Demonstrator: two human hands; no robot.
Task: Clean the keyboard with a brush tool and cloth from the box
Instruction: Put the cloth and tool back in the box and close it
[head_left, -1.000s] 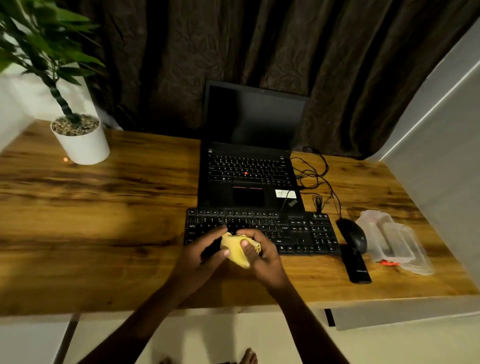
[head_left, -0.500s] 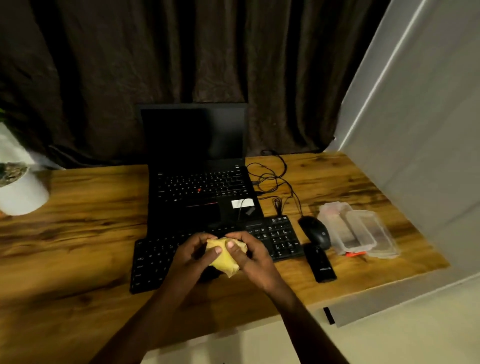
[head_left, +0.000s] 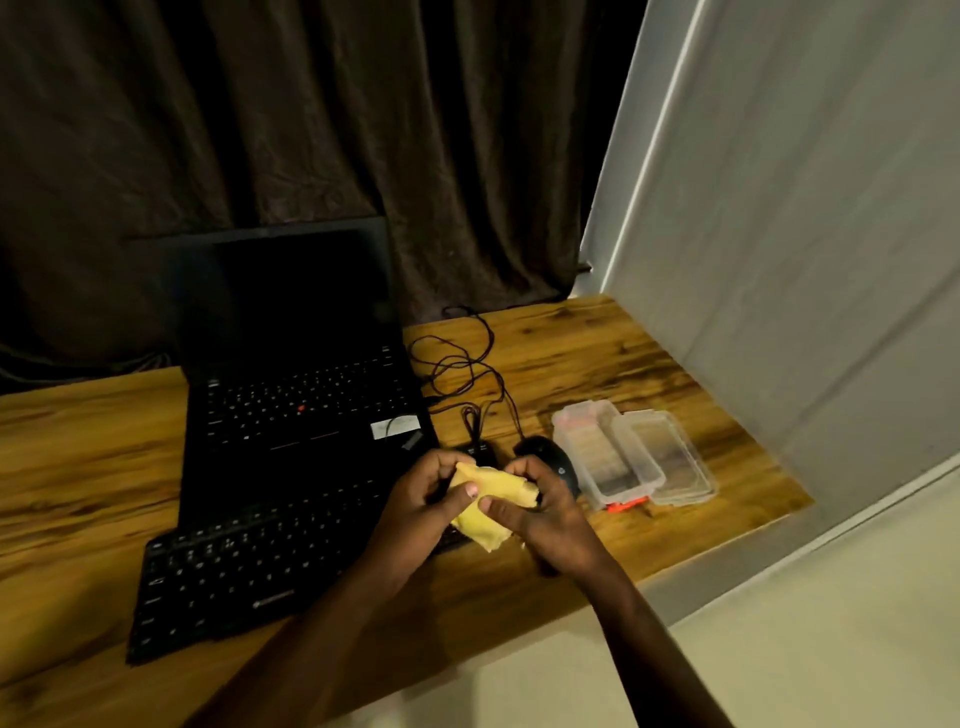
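Both hands on the yellow cloth (head_left: 488, 506), held over the right end of the keyboard (head_left: 249, 561)

Left hand (head_left: 415, 506) and right hand (head_left: 550, 525) each pinch the crumpled cloth between thumb and fingers, just above the black keyboard on the wooden desk (head_left: 597, 353). Open laptop (head_left: 301, 415) sits right behind the keyboard, and a black mouse (head_left: 548, 454) is just past the right hand. The clear plastic box (head_left: 597, 457) and its lid (head_left: 670, 462) are further right. Something orange (head_left: 626, 504) pokes out at the box's near edge, can't tell what.
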